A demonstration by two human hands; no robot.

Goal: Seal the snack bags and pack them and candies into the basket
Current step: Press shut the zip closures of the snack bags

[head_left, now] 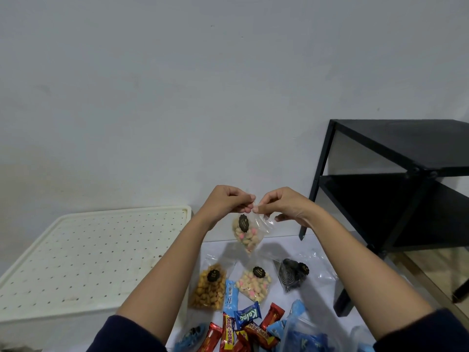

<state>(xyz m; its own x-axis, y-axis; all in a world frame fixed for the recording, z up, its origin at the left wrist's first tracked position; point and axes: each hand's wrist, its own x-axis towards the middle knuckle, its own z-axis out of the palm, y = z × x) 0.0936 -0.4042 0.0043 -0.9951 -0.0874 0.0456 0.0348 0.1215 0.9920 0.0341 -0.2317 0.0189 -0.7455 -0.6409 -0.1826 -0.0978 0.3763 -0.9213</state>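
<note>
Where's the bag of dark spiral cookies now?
The dark bag lies on the white surface, right of centre in the head view, between the flat pink-and-cream snack bag and the black shelf.

One snack bag (245, 233) was held up above the far edge of the desk (327, 298). Below it three bags lay in a row on the desk: left bag (209, 288), middle bag (253, 284), right bag (291, 275). Candies (241, 329) lay heaped nearer the person, in front of the row. A box (88, 255) stood left of the desk and a shelf unit (406, 186) to its right, both against the wall (177, 85) behind.
</note>
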